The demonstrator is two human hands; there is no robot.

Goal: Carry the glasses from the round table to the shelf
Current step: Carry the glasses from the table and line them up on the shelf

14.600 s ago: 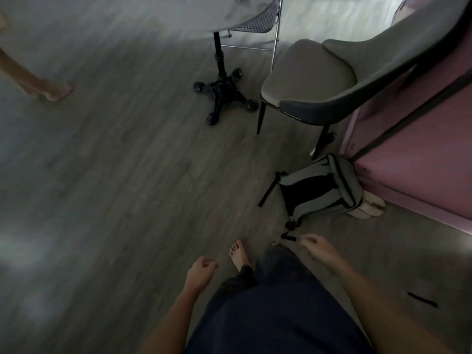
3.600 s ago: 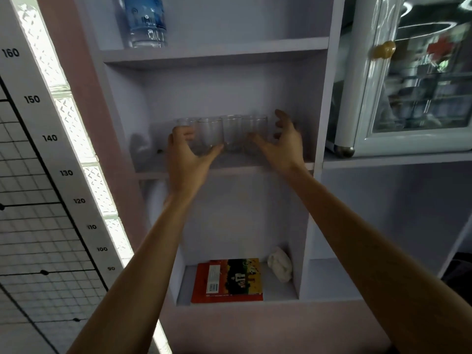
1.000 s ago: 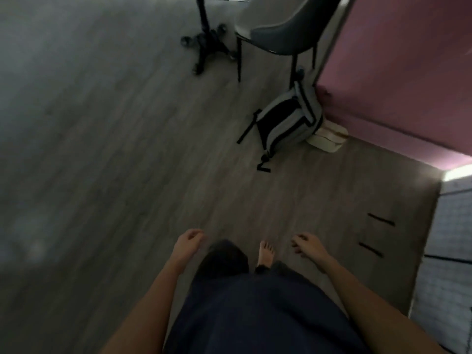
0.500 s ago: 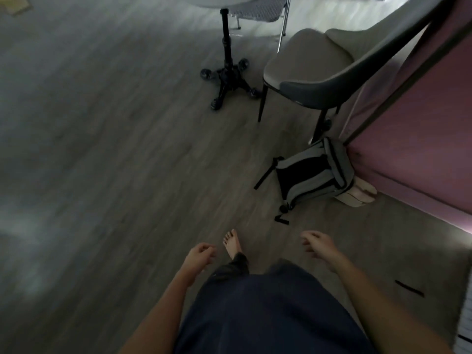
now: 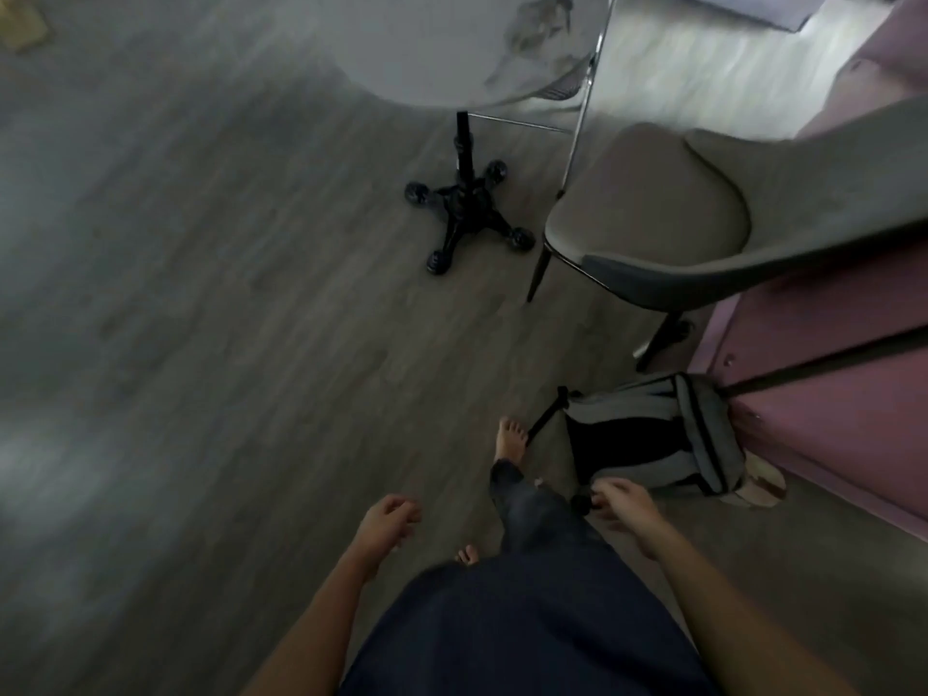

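The round table (image 5: 432,47) has a pale marbled top at the upper middle of the head view, on a black post with a wheeled base (image 5: 467,208). No glasses show on the visible part of its top. The shelf is out of view. My left hand (image 5: 386,524) hangs low in front of me, fingers loosely curled, holding nothing. My right hand (image 5: 620,504) swings beside my leg, fingers loosely apart, also holding nothing. Both hands are far below and short of the table.
A grey padded chair (image 5: 653,218) stands right of the table base. A grey and black backpack (image 5: 653,439) lies on the wood floor by a pink cabinet (image 5: 828,394), with pale slippers (image 5: 763,484) beside it. A wire chair (image 5: 582,77) stands behind the table.
I have walked closer to the table: its top now fills the upper view, and the chair and backpack are nearer. My right foot has stepped forward. Both hands stay without a load.
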